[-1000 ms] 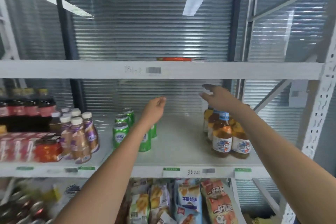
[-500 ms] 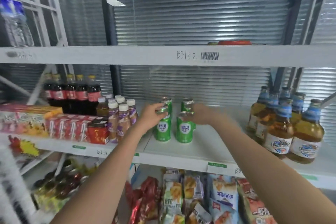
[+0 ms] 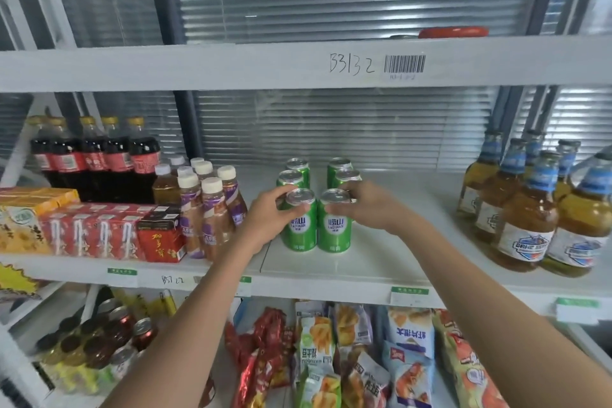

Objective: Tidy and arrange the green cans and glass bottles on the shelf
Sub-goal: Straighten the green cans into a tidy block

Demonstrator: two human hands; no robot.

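The left hand (image 3: 265, 217) curls around the front-left green aluminium can (image 3: 299, 220); the right hand (image 3: 366, 205) clasps its upright twin (image 3: 334, 220) at three o'clock, touching. Four more cans stand behind at twelve, partly hidden. The amber glass bottles (image 3: 530, 205) cluster well apart toward three, nearer the right hand.

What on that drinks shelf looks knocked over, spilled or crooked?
Nothing stands out. The green cans stand upright in two neat rows, the glass bottles are upright though loosely bunched, and the shelf shows no spill.
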